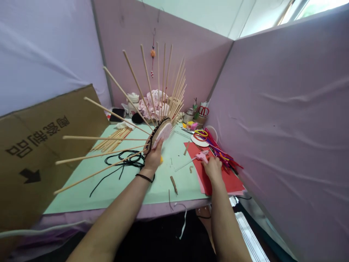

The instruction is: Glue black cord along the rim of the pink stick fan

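Observation:
My left hand [153,158] is closed on the edge of a round disc [163,134] with a pale pink face. Many thin wooden sticks [133,74] fan out from the disc's rim, and black cord is wound between them at their base. Over the red paper [230,180], my right hand [214,168] has its fingers wrapped round the handle of a pink glue gun [202,156]. A clear glue stick [185,165] juts out leftward from the gun. Loose black cord [128,160] lies in coils on the table just left of my left hand.
Loose wooden sticks [113,140] lie at the table's left. Yellow- and red-handled scissors [200,135] and purple and red pipe cleaners [218,145] sit at the right. Jars, pink cloth [156,102] and a pot with scissors [201,118] line the back. A cardboard panel [54,145] stands left.

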A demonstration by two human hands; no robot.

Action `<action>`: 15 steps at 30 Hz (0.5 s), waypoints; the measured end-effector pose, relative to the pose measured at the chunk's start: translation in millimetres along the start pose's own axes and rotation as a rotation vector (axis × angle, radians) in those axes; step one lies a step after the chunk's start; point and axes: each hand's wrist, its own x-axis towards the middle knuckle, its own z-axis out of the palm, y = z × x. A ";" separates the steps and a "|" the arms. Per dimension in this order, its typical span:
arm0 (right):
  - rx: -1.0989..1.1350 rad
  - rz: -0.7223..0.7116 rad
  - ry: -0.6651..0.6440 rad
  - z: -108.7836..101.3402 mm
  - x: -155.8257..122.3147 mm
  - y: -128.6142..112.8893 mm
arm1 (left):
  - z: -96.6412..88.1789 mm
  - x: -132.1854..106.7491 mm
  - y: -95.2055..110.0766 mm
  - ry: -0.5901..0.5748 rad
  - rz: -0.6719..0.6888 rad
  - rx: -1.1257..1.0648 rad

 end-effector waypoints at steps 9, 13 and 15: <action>0.784 0.003 -0.045 -23.2 -14.4 -11.2 | 1.2 -0.5 19.4 0.064 -0.090 -0.112; 1.361 0.156 -0.121 -41.9 -32.6 -36.5 | 2.5 -0.7 25.2 0.100 -0.155 -0.207; 1.505 0.172 -0.186 -51.8 -45.9 -51.7 | 2.0 -0.3 27.8 0.100 -0.162 -0.236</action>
